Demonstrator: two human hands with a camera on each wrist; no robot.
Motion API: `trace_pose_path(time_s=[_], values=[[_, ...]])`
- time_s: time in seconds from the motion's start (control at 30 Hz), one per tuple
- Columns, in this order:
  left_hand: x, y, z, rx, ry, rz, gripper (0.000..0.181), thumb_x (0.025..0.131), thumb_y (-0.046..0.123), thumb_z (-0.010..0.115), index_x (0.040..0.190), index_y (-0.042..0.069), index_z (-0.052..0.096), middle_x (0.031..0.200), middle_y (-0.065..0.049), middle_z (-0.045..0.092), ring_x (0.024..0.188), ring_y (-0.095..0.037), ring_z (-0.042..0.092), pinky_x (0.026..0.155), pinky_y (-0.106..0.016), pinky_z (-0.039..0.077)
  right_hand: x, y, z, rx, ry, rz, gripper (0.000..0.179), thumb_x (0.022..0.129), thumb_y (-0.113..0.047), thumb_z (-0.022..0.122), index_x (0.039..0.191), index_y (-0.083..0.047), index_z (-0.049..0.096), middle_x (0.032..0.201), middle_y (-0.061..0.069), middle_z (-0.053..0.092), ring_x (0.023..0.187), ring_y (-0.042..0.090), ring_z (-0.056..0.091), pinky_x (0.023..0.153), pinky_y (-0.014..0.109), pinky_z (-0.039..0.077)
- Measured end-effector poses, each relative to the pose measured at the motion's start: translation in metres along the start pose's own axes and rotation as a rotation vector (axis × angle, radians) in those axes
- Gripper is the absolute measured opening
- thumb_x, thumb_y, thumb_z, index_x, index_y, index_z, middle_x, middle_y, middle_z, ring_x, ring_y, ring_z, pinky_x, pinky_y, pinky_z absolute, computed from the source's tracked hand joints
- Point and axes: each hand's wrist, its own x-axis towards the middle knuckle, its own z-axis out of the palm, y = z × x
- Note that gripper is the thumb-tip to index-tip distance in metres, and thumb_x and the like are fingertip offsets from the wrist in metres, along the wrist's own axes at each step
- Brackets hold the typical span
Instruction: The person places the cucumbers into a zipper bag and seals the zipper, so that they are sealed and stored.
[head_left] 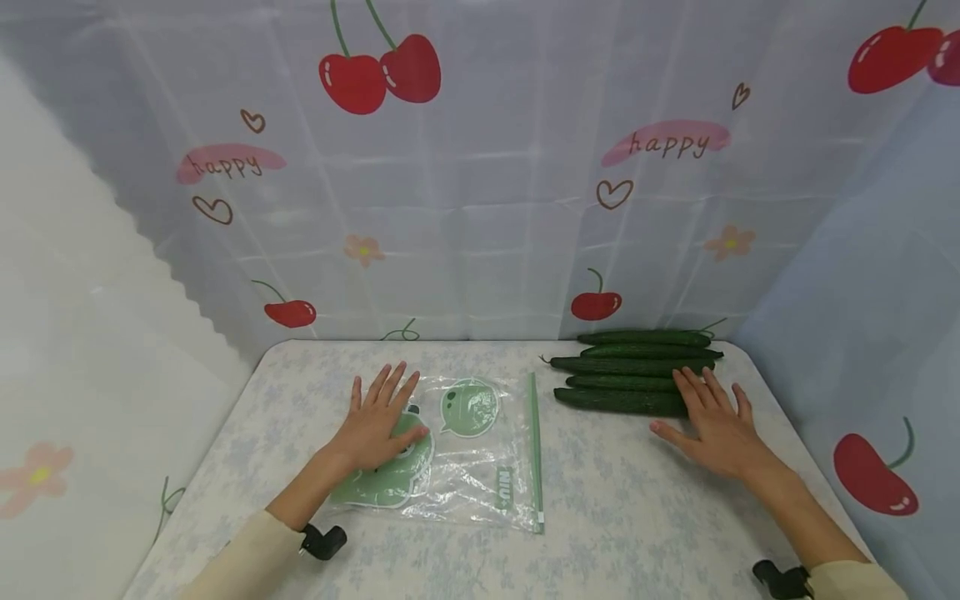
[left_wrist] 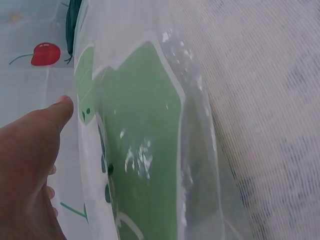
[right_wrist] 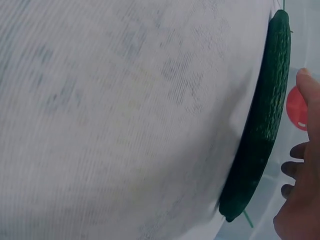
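Observation:
A clear zip bag (head_left: pixel 468 471) printed with green cartoon shapes lies flat on the table, its green zip strip (head_left: pixel 536 450) facing right. My left hand (head_left: pixel 375 429) is over the bag's left part with fingers spread; whether it touches the plastic is hard to tell. At the back right, several dark green cucumbers (head_left: pixel 618 402) lie side by side in a row. My right hand (head_left: pixel 716 429), fingers spread and holding nothing, is at their right ends, its fingertips covering part of them. In the right wrist view, the nearest cucumber (right_wrist: pixel 262 115) appears beside that hand's thumb (right_wrist: pixel 309 87).
A pale patterned cloth covers the table (head_left: pixel 600 517). Behind it hangs a curtain (head_left: pixel 465 208) with cherries and "happy" printed on it, reaching the table's back edge. More curtain (head_left: pixel 885 350) stands along the right side. Each wrist carries a small black camera (head_left: pixel 324 542).

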Motion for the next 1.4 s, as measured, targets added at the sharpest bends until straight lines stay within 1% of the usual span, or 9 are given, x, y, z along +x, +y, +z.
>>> trace_pose_path(time_s=[0.1,0.33,0.6,0.73,0.9,1.03,1.17,1.27,1.4], values=[[0.004,0.007,0.003,-0.041,-0.016,0.015,0.094,0.103,0.056,0.066,0.174,0.016,0.020,0.183,-0.016,0.012,0.169,-0.045,0.008,0.126,-0.082,0.001,0.003,-0.007,0.002,0.031,-0.003,-0.006,0.104,0.101,-0.065,0.063,0.173,-0.006,0.018,0.176,0.027,0.024,0.165,0.052,0.010,0.122,0.081,0.004],[0.013,0.029,0.009,-0.085,-0.059,0.040,0.089,0.105,0.053,0.064,0.173,0.012,0.025,0.180,-0.021,0.019,0.166,-0.049,0.016,0.125,-0.084,0.009,0.007,-0.027,0.010,0.191,-0.028,-0.017,0.093,0.104,-0.056,0.064,0.171,-0.004,0.025,0.174,0.028,0.027,0.163,0.054,0.012,0.122,0.081,0.008],[0.025,0.057,0.018,-0.120,-0.079,0.021,0.085,0.106,0.054,0.062,0.173,0.016,0.025,0.180,-0.018,0.021,0.168,-0.045,0.016,0.130,-0.078,0.009,0.008,-0.045,0.021,0.170,0.073,-0.131,0.085,0.099,-0.047,0.076,0.164,-0.005,0.041,0.167,0.022,0.041,0.158,0.052,0.022,0.121,0.078,0.015],[0.031,0.073,0.025,-0.132,-0.063,0.009,0.085,0.104,0.054,0.065,0.172,0.017,0.030,0.178,-0.017,0.028,0.166,-0.044,0.023,0.130,-0.075,0.017,0.007,-0.054,0.026,0.200,0.133,-0.200,0.073,0.096,-0.038,0.082,0.155,-0.007,0.053,0.159,0.019,0.051,0.150,0.047,0.031,0.114,0.074,0.028],[0.040,0.097,0.033,-0.184,-0.030,-0.009,0.083,0.102,0.052,0.070,0.168,0.017,0.037,0.170,-0.015,0.040,0.160,-0.042,0.033,0.129,-0.069,0.027,0.009,-0.066,0.031,0.269,0.179,-0.261,0.053,0.094,-0.027,0.085,0.140,-0.008,0.066,0.144,0.013,0.061,0.133,0.034,0.044,0.103,0.062,0.045],[0.048,0.118,0.036,-0.206,-0.019,-0.006,0.082,0.100,0.051,0.073,0.167,0.017,0.040,0.163,-0.012,0.048,0.155,-0.038,0.040,0.125,-0.066,0.035,0.011,-0.075,0.035,0.302,0.167,-0.254,0.044,0.094,-0.026,0.085,0.133,-0.010,0.070,0.138,0.009,0.066,0.128,0.030,0.048,0.102,0.059,0.046],[0.053,0.136,0.043,-0.182,-0.014,-0.012,0.080,0.098,0.055,0.073,0.163,0.019,0.045,0.158,-0.009,0.054,0.148,-0.035,0.046,0.117,-0.063,0.041,0.013,-0.081,0.040,0.333,0.127,-0.230,0.042,0.096,-0.029,0.084,0.132,-0.011,0.071,0.135,0.006,0.067,0.125,0.028,0.053,0.100,0.056,0.050],[0.056,0.147,0.050,-0.149,0.002,-0.016,0.071,0.097,0.060,0.073,0.153,0.020,0.056,0.147,-0.005,0.061,0.135,-0.031,0.051,0.107,-0.058,0.040,0.014,-0.085,0.043,0.341,0.116,-0.221,0.041,0.097,-0.030,0.083,0.131,-0.012,0.072,0.133,0.004,0.068,0.120,0.026,0.056,0.095,0.050,0.052],[0.060,0.157,0.057,-0.082,0.022,-0.005,0.048,0.094,0.067,0.072,0.115,0.023,0.069,0.116,0.001,0.064,0.110,-0.022,0.049,0.092,-0.046,0.034,0.016,-0.088,0.048,0.354,0.110,-0.234,0.031,0.097,-0.029,0.083,0.123,-0.014,0.075,0.127,0.000,0.071,0.115,0.023,0.058,0.093,0.044,0.054]])
